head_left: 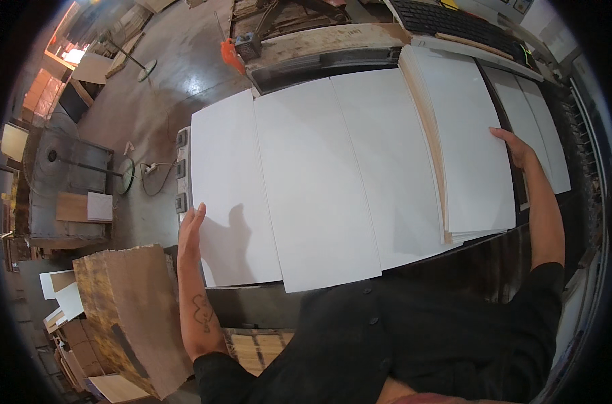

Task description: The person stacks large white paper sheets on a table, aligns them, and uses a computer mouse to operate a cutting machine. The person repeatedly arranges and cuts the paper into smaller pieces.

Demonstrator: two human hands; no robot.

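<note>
Several wht panels (316, 182) — btwn L/R fingers (200, 211), prob. touching

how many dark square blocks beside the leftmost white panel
3 dark square blocks, left of the leftmost white rectangular panel: far, middle, near. The left hand may hide others.

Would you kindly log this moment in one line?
left hand: at leftmost white panel, left edge | right hand: at panel stack, right edge
</note>
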